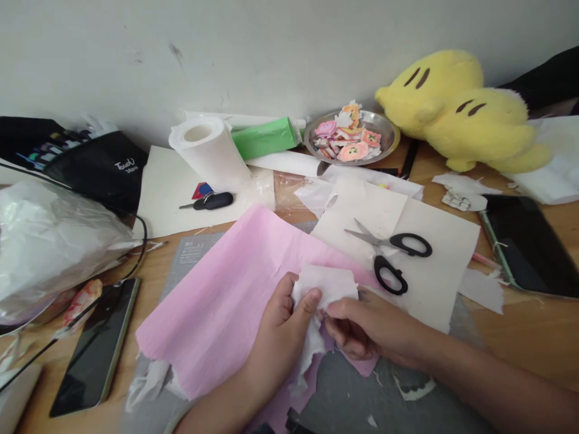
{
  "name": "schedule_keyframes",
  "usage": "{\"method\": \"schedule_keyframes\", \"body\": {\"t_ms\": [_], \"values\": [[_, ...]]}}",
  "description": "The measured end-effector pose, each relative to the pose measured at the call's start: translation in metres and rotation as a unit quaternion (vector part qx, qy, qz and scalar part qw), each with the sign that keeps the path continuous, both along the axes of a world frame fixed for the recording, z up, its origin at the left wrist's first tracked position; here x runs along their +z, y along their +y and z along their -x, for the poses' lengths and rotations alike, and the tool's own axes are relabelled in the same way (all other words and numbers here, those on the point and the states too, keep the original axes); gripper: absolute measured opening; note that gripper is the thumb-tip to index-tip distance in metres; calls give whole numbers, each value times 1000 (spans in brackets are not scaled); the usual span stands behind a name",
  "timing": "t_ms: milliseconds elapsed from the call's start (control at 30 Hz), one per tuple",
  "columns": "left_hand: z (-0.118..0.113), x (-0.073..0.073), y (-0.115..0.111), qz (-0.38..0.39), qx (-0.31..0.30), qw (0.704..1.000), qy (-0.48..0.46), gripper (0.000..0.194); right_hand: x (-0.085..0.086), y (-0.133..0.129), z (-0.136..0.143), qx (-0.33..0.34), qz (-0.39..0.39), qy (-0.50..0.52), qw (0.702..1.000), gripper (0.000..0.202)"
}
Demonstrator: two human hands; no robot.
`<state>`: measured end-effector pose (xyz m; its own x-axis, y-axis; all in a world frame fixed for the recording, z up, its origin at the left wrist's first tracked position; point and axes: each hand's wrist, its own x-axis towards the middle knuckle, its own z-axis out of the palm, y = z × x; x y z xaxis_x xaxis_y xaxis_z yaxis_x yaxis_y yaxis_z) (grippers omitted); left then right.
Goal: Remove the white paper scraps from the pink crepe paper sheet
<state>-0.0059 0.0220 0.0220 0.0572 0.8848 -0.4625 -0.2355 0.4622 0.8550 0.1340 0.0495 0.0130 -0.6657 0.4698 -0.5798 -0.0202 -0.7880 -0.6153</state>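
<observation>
Upper left, 1 black case (94,169) holds pens (52,147). Lower centre, the left hand (280,328) grips 1 white paper piece (326,282) between thumb and curled fingers. The paper sits between the 2 hands. Upper right of centre, 1 metal bowl (389,137) holds cutouts (355,150). The right hand (368,325), nearly closed, pinches the paper's edge. Upper right: 2 yellow plush toys (486,129).

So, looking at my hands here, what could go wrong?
The white paper between your left hand and right hand has a ragged edge, so pulling might tear it further. The scissors lie with blades spread near your right hand; a bump could shift them. The pink paper is partly under your hands and might crease.
</observation>
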Motion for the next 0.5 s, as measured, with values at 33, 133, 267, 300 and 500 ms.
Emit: {"method": "schedule_keyframes", "body": {"t_ms": [33,133,267,300,500], "values": [[0,0,0,0,0,1000,-2,27,0,0,0,-3,1,0,1000,24],[0,0,-1,4,-3,1000,3,29,0,-1,-1,-12,6,4,1000,26],[3,-3,-3,-3,-8,1000,13,29,-2,-2,1,-41,26,18,999,24],[4,-4,-4,-7,-13,1000,11,30,-3,-1,2,-48,32,22,998,24],[5,-4,-8,-15,-25,999,16,32,-2,2,2,-66,73,52,994,27]]}}
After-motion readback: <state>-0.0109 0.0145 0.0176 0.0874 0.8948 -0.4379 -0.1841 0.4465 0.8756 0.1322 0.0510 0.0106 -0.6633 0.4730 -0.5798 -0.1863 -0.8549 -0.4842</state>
